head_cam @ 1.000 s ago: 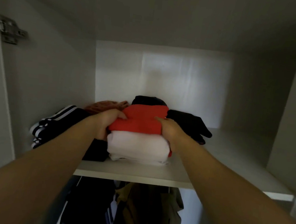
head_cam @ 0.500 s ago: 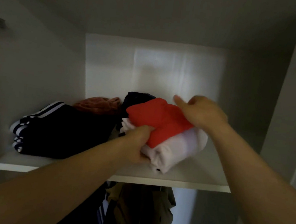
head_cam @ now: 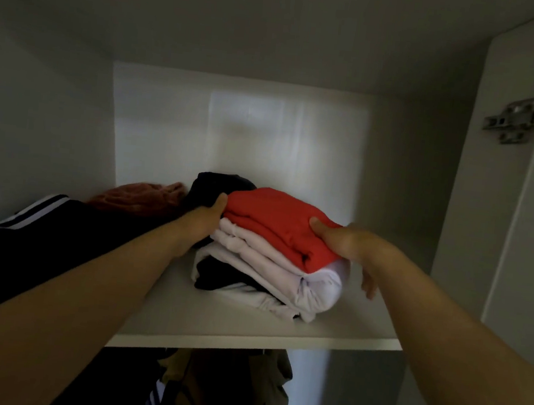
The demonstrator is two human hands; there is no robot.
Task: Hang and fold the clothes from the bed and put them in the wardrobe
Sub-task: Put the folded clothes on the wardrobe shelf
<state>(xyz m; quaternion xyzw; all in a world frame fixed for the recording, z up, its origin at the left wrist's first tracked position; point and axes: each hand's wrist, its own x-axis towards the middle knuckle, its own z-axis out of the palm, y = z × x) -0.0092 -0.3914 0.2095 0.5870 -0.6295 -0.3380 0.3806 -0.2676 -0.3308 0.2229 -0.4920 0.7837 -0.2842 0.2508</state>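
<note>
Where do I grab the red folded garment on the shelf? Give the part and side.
Grip the red folded garment at its left and right ends, reaching in from the open front of the shelf, thumbs on top and fingers slid beneath. It tops the white folded garment, so lifting both ends together should keep it folded.

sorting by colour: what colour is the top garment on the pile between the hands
The top garment is red, shown best in the head view.
</note>
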